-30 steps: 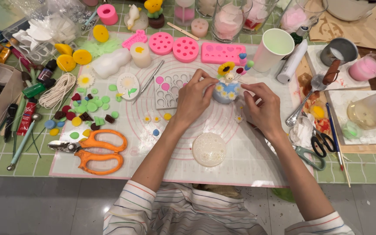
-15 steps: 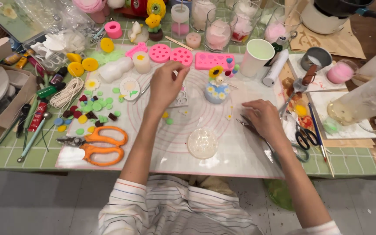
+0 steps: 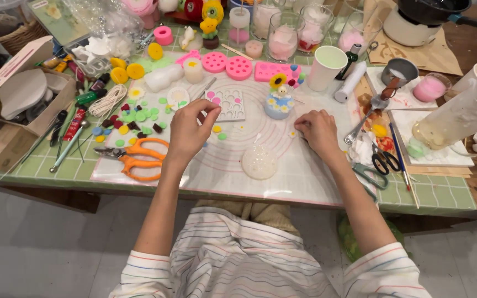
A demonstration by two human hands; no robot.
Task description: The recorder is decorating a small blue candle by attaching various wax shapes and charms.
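The left hand [image 3: 191,129] is raised just above the translucent mat [image 3: 282,165], its grip pinched together at thumb and forefinger; whether a small piece is held between them cannot be told. The right hand [image 3: 317,130] rests on the mat with fingers curled together, empty as far as can be seen. The small decorated candle [image 3: 279,102] stands upright between the two hands and slightly beyond them, beside the white mould tray [image 3: 227,105]. It is judged light and rigid, but its stuck-on flowers are likely fragile and easily knocked off. A hold low on the blue body is advised, not on the top ornaments. Small coloured wax discs [image 3: 139,116] lie scattered left of the left hand, near the orange scissors [image 3: 133,157].
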